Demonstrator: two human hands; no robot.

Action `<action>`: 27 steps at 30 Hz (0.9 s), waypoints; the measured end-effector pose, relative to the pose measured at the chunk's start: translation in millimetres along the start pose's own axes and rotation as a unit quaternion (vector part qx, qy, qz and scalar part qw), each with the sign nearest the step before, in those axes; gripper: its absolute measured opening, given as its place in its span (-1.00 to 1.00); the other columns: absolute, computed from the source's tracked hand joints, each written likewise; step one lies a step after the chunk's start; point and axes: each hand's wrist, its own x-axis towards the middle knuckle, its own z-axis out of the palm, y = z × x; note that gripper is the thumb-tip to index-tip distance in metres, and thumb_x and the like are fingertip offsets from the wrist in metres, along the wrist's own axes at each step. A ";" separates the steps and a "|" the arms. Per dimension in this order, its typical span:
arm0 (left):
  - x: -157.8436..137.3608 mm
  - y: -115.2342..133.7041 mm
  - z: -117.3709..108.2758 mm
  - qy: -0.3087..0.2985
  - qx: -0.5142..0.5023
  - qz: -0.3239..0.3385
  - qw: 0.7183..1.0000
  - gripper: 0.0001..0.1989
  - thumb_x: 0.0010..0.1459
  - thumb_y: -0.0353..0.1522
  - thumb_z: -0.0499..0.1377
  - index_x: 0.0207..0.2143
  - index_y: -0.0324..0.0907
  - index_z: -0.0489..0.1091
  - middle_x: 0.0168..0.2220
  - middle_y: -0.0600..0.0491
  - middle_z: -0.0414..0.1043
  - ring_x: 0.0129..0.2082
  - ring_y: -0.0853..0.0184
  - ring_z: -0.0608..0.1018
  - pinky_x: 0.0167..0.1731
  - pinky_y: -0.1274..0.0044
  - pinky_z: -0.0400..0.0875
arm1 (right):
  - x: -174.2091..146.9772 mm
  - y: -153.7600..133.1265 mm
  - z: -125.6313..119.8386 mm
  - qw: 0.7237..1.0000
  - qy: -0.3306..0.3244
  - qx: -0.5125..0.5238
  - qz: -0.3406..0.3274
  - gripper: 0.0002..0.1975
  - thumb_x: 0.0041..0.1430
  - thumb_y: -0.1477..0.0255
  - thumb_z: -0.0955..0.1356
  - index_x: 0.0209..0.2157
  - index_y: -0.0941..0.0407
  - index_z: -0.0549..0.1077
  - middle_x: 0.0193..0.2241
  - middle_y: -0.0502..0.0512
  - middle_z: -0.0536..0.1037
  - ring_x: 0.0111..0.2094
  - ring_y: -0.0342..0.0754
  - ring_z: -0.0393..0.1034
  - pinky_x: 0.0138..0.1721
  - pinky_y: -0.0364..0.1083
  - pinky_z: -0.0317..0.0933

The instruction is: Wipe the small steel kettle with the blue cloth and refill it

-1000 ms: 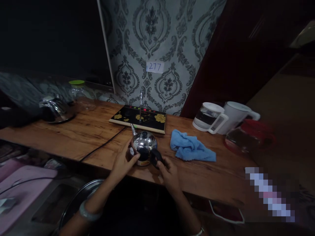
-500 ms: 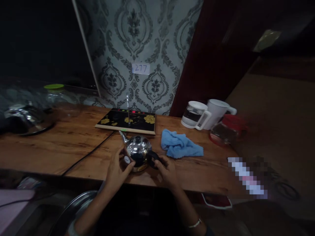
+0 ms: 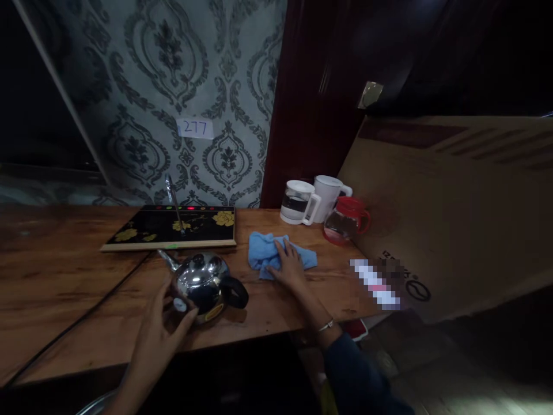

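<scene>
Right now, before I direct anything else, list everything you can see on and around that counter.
kettle: one, shiny steel with black handle, front of counter.
cloth: one, blue, crumpled, right of kettle.
hob: one, black with gold flowers, red light on, at the wall.
cable: one, black, across counter (brown wood).
jugs: one clear with white lid, one white, one red, far right corner.
label: one, white, reads 277, on patterned wall.
cardboard box: one, brown, right.
left hand: against the kettle's side.
right hand: flat on the cloth.
</scene>
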 end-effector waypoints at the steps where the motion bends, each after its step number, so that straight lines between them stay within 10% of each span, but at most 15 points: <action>1: 0.0 1.5 -0.3 -0.001 -0.007 -0.001 1.000 -0.22 -0.01 0.01 0.24 0.21 -0.09 0.16 0.09 -0.15 0.31 -0.04 0.09 0.53 -0.04 0.17 0.51 | 1.8 3.1 1.9 0.999 -0.026 -0.019 0.005 -0.25 0.12 0.23 0.41 0.32 -0.04 0.15 0.31 0.24 0.17 0.24 0.29 0.09 0.08 0.20 0.11; 9: 1.1 12.4 -10.3 0.044 0.027 0.060 0.997 -0.37 0.07 -0.06 0.21 0.15 -0.08 0.25 0.12 -0.10 0.31 0.07 0.10 0.46 0.03 0.23 0.46 | -6.3 12.8 2.4 0.998 -0.050 -0.031 -0.025 -0.49 0.06 0.50 0.39 0.10 0.04 0.44 0.00 0.23 0.47 -0.03 0.16 0.33 -0.07 0.00 0.20; 14: -9.1 31.7 -23.4 0.104 0.014 0.069 0.992 -0.58 0.15 -0.11 0.15 0.00 -0.12 0.38 -0.07 -0.03 0.46 -0.14 0.24 0.54 -0.09 0.34 0.51 | -23.6 22.8 1.4 0.983 0.015 0.183 0.002 -0.58 -0.01 0.43 0.36 -0.05 0.17 0.51 -0.14 0.22 0.56 -0.13 0.14 0.42 -0.09 0.02 0.26; 19: -23.1 64.0 -22.0 -0.032 -0.102 0.052 0.993 -0.63 0.16 -0.14 0.17 -0.04 -0.12 0.43 -0.22 0.00 0.55 -0.25 0.27 0.59 -0.18 0.39 0.55 | -58.3 -12.4 -49.3 0.924 0.155 0.348 0.029 -0.64 0.02 0.24 0.36 -0.19 0.14 0.52 -0.26 0.14 0.59 -0.24 0.11 0.44 -0.16 0.03 0.31; 23: -38.4 79.6 -10.7 -0.133 -0.201 0.041 0.970 -0.23 -0.02 0.06 0.26 0.18 -0.10 0.30 0.05 -0.14 0.47 -0.06 0.10 0.57 -0.15 0.31 0.58 | -96.5 -68.3 -85.8 0.910 0.202 0.352 -0.088 -0.57 0.03 0.29 0.41 -0.03 0.06 0.47 -0.09 0.17 0.54 -0.09 0.17 0.42 -0.07 0.09 0.31; 27: -57.0 75.4 -9.8 -0.066 -0.195 -0.024 0.978 -0.20 -0.21 0.17 0.29 0.00 -0.11 0.48 -0.04 -0.11 0.55 -0.02 0.01 0.56 -0.05 0.22 0.54 | -121.0 -119.8 -87.7 0.889 0.072 0.347 -0.290 -0.40 0.06 0.37 0.41 0.18 0.02 0.35 0.13 0.23 0.40 0.09 0.20 0.35 0.02 0.10 0.32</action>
